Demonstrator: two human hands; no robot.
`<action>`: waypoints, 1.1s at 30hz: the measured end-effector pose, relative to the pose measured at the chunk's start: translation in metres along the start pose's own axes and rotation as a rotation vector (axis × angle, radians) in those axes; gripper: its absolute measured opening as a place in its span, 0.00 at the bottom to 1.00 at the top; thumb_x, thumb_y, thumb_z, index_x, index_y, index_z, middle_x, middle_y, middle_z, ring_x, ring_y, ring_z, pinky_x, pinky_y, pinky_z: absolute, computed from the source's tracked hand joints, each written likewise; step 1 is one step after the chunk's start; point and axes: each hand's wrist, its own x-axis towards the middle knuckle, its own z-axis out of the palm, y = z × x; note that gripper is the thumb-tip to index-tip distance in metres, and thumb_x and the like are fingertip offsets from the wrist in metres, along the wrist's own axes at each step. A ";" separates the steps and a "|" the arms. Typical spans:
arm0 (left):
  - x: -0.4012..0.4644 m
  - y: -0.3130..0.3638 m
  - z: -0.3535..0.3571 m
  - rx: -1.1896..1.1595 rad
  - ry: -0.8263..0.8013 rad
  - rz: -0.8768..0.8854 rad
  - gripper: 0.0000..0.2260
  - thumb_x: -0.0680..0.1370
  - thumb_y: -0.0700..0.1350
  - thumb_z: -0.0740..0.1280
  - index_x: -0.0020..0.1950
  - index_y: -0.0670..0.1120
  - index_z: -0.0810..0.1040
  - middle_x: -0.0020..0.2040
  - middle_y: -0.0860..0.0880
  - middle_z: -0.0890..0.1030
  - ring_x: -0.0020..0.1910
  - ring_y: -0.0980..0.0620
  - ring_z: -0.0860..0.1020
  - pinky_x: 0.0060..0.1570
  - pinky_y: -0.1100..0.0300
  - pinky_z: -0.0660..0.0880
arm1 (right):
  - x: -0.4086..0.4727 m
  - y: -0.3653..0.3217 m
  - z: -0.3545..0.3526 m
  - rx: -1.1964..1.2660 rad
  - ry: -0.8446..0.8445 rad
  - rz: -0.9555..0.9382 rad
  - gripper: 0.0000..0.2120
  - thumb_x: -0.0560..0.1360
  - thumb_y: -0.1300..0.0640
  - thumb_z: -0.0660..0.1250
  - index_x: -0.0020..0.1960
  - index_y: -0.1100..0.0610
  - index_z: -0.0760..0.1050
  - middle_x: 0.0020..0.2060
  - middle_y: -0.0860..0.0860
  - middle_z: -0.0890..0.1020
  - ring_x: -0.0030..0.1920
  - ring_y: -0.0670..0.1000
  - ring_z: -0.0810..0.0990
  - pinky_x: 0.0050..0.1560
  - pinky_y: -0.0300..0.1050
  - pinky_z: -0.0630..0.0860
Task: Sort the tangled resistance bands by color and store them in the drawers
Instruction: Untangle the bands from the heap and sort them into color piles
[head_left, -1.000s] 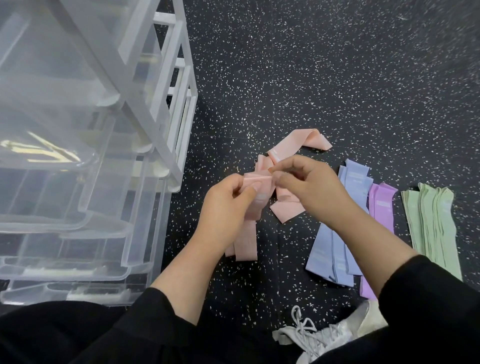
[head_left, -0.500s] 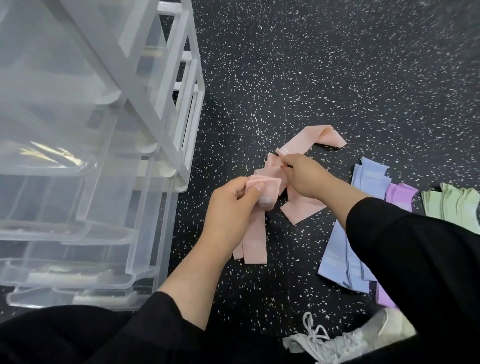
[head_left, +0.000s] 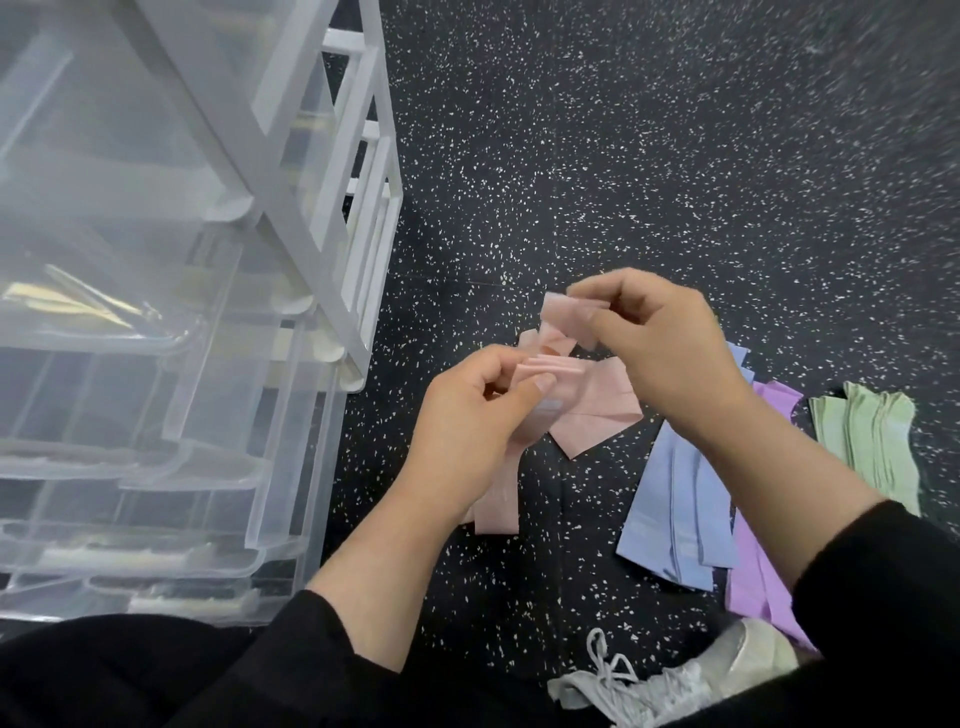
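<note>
**A:** Head camera, the only view. What's in the hands?

**B:** The left hand (head_left: 467, 421) pinches a small stack of folded pink bands (head_left: 545, 370) between thumb and fingers, with the tails hanging down toward the floor (head_left: 623, 156). The right hand (head_left: 660, 343) pinches the end of another pink band (head_left: 569, 314), lifted just above the stack. More pink bands (head_left: 597, 415) lie under both hands on the floor.

**A:** And the other colours?

**B:** Already laid out to the right: blue bands (head_left: 670, 509), purple bands (head_left: 758, 582) touching them, green bands (head_left: 867, 441) a little apart. The clear drawers (head_left: 156, 364) stand to the left, pulled out in steps.

**A:** So what could go wrong?

**B:** I'd say the left-hand stack is the weak spot. It's held only at the top edge, so adding another layer could make the folds slide and fan out.

**A:** The lifted band?

**B:** I can't tell whether it's free of the pink ones below. If it's looped through them, pulling up could drag the pile along and knot it tighter.

**A:** Anything near the sorted piles?

**B:** The right forearm hangs over the blue and purple ones, and a white shoe (head_left: 649, 686) sits just beside the purple end. A careless sweep of either could mix those colours again.
</note>
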 end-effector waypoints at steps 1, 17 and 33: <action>-0.001 0.002 0.001 0.003 0.006 0.017 0.06 0.79 0.40 0.72 0.51 0.50 0.86 0.47 0.53 0.86 0.44 0.59 0.79 0.48 0.64 0.76 | -0.006 -0.001 -0.001 0.008 -0.032 -0.008 0.03 0.74 0.52 0.72 0.48 0.47 0.84 0.43 0.46 0.87 0.45 0.49 0.84 0.48 0.45 0.79; -0.001 0.008 -0.004 0.153 -0.005 0.177 0.09 0.82 0.44 0.68 0.61 0.51 0.84 0.60 0.57 0.83 0.63 0.63 0.78 0.64 0.63 0.73 | -0.037 -0.005 0.002 0.195 -0.157 -0.094 0.16 0.77 0.69 0.69 0.54 0.48 0.81 0.50 0.48 0.87 0.53 0.48 0.84 0.56 0.43 0.80; 0.015 0.009 -0.022 -0.050 0.325 -0.002 0.10 0.82 0.48 0.68 0.44 0.53 0.86 0.41 0.53 0.84 0.43 0.53 0.79 0.49 0.42 0.81 | 0.006 0.093 0.023 -0.447 -0.142 0.168 0.17 0.82 0.51 0.62 0.70 0.47 0.72 0.64 0.44 0.78 0.61 0.47 0.77 0.52 0.42 0.71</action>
